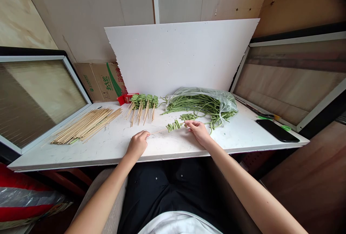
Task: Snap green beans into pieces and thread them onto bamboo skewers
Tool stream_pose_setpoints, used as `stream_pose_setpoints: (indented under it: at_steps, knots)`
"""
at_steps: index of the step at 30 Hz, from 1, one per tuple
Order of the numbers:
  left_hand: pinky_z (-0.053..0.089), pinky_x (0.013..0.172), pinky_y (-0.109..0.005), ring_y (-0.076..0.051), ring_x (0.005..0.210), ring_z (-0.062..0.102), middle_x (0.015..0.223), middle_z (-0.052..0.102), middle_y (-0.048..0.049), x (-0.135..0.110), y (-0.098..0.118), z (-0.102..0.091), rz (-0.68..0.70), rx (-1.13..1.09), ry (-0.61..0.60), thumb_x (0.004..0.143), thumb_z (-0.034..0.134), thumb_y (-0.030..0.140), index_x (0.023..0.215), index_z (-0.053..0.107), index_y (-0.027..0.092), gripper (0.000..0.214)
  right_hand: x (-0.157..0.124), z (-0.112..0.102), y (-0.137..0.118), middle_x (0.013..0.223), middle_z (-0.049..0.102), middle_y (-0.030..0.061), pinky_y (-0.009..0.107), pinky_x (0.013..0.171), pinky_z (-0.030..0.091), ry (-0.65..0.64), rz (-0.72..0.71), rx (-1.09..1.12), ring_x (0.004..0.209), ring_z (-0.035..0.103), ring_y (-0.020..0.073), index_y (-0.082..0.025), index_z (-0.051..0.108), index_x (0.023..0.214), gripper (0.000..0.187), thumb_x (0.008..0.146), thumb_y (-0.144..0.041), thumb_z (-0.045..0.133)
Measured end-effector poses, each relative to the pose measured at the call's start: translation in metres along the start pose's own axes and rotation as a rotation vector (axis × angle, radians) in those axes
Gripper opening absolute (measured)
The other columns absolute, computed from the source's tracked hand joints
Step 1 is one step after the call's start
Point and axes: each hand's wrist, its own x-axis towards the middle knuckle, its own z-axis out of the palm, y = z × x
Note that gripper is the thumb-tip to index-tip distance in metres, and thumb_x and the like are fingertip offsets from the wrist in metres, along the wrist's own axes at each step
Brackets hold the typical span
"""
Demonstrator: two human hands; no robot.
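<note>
My left hand [138, 144] is closed around the bare end of a thin wooden skewer [161, 131], above the front of the white table. Several short pieces of green bean [174, 125] are threaded crosswise near the skewer's far end. My right hand [198, 131] pinches at that tip, with a bit of green bean between thumb and fingers. Just behind it lies a small pile of cut bean pieces [188, 116]. Further back, long green beans [193, 103] spill out of a clear plastic bag [227, 100].
Bare skewers [83, 126] lie in a heap at the left. Filled bean skewers [144, 102] are stacked by a red packet [124, 99]. A cardboard box [101, 81] and white board [183, 54] stand behind. At the right are a black phone [277, 130] and green tape [285, 127].
</note>
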Motion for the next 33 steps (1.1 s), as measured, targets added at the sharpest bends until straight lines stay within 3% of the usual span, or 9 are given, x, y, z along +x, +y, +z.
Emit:
stream_pose_setpoints:
  at_steps: [12, 15, 20, 24, 33]
  knots:
    - [0.05, 0.068, -0.026, -0.018, 0.075, 0.067, 0.082, 0.071, -0.0043, 0.0, -0.003, 0.0, -0.015, -0.012, -0.023, 0.074, 0.042, -0.008, 0.088, 0.067, 0.02, 0.04, -0.001, 0.001, 0.002, 0.089, 0.075, 0.0047, 0.03, 0.07, 0.046, -0.008, 0.001, 0.009, 0.081, 0.063, 0.0194, -0.023, 0.079, 0.079, 0.037, 0.074, -0.06, 0.081]
    - [0.05, 0.069, -0.026, -0.018, 0.077, 0.068, 0.084, 0.072, -0.0042, 0.002, -0.004, 0.0, -0.04, -0.049, -0.071, 0.076, 0.044, -0.007, 0.087, 0.066, 0.021, 0.037, -0.004, 0.003, -0.002, 0.087, 0.074, 0.0044, 0.031, 0.071, 0.046, -0.001, 0.0, -0.001, 0.08, 0.062, 0.0199, -0.023, 0.079, 0.079, 0.037, 0.074, -0.06, 0.081]
    - [0.051, 0.069, -0.027, -0.018, 0.074, 0.067, 0.083, 0.071, -0.0037, 0.004, -0.003, 0.003, -0.005, -0.109, -0.184, 0.082, 0.045, -0.003, 0.087, 0.065, 0.02, 0.031, -0.01, 0.009, -0.005, 0.092, 0.076, 0.0047, 0.033, 0.086, 0.047, -0.062, -0.042, -0.029, 0.093, 0.066, 0.0235, -0.024, 0.077, 0.077, 0.033, 0.075, -0.056, 0.082]
    - [0.052, 0.071, -0.026, -0.018, 0.077, 0.068, 0.084, 0.071, -0.0046, 0.004, -0.002, 0.004, -0.004, -0.126, -0.118, 0.079, 0.043, -0.007, 0.09, 0.066, 0.019, 0.036, -0.009, 0.012, -0.003, 0.092, 0.076, 0.0058, 0.032, 0.08, 0.048, -0.041, -0.02, -0.01, 0.097, 0.066, 0.0251, -0.024, 0.074, 0.07, 0.035, 0.074, -0.057, 0.082]
    - [0.054, 0.071, -0.024, -0.017, 0.079, 0.069, 0.083, 0.07, -0.0027, 0.002, -0.002, 0.002, 0.034, -0.143, 0.006, 0.069, 0.037, -0.013, 0.087, 0.063, 0.019, 0.045, -0.003, 0.009, 0.001, 0.082, 0.072, 0.005, 0.029, 0.069, 0.046, -0.085, 0.002, -0.041, 0.076, 0.061, 0.0186, -0.021, 0.072, 0.072, 0.04, 0.075, -0.06, 0.079]
